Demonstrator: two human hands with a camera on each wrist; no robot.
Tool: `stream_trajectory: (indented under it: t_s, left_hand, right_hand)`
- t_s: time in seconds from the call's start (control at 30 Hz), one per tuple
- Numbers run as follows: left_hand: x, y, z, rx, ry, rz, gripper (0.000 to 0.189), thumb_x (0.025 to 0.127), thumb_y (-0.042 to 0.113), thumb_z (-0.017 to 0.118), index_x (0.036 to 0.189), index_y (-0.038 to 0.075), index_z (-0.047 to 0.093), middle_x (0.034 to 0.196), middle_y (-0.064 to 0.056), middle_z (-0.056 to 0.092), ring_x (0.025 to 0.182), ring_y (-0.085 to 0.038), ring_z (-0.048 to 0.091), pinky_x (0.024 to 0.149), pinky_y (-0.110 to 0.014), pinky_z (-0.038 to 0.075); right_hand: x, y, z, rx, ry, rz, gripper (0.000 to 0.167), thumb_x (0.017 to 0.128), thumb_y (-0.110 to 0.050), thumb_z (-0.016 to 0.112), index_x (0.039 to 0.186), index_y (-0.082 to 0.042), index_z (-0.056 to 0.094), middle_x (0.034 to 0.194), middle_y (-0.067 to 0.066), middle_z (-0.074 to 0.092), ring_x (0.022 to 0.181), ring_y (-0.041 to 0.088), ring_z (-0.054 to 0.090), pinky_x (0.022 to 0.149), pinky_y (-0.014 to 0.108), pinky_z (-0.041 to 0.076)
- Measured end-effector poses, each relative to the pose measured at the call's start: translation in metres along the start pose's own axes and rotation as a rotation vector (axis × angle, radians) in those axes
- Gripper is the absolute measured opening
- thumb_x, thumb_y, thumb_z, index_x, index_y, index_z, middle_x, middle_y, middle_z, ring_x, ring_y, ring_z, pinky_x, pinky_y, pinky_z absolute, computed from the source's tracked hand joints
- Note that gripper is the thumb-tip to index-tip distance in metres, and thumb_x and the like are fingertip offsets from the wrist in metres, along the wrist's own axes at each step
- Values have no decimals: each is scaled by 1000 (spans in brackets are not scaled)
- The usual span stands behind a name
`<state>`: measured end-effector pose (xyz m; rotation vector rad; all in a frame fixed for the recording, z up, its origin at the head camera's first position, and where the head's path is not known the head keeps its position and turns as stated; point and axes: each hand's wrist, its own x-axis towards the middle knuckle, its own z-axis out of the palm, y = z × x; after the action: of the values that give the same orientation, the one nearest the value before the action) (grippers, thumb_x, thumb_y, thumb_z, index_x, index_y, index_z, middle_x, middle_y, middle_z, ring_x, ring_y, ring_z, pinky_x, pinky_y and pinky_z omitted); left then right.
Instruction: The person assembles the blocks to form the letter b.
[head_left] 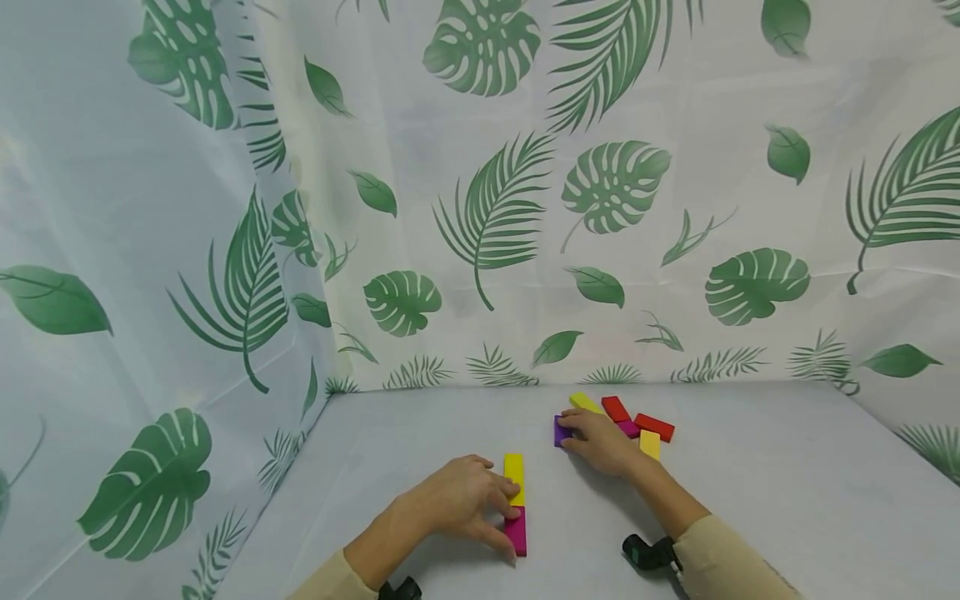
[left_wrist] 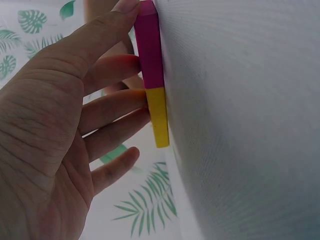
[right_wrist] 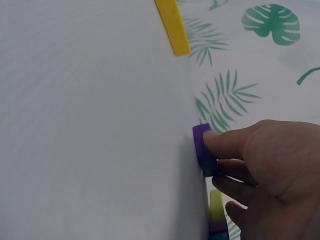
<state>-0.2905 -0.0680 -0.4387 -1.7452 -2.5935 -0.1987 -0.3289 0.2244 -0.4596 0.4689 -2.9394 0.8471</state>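
Pinching a purple block [head_left: 560, 435] between thumb and fingers of the right hand [head_left: 602, 442], far side.
With the left hand [head_left: 461, 502], fingers spread, touching an end-to-end yellow block [head_left: 513, 469] and magenta block [head_left: 517, 532], nearer and left; with two red blocks [head_left: 655, 427] lying far right.

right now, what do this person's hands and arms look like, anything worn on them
The left hand and right hand wear no gloves. The left sleeve and right sleeve are beige. A rounded black device sits by the right sleeve's end; a second black device by the left one is cut off by the picture's edge.
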Motion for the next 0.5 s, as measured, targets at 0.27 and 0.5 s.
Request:
stream_trajectory:
  t_s: [0.27, 0.5]
  left_hand:
    - [-1, 1, -2, -1, 3, -11, 52, 83, 69, 75, 118, 31, 80, 130, 12, 72, 123, 5, 63, 114, -40, 48]
    - [-1, 3, -4, 5, -5, -5, 52, 84, 68, 75, 118, 30, 80, 130, 12, 73, 123, 5, 63, 114, -39, 49]
  right_hand:
    - [14, -11, 8, 24, -3, -16, 44, 101, -16, 69, 142, -3, 62, 146, 19, 60, 138, 40, 54, 114, 58, 46]
    - [23, -22, 19, -19, -9, -19, 42, 102, -16, 67, 142, -2, 62, 146, 20, 59, 134, 39, 58, 112, 55, 48]
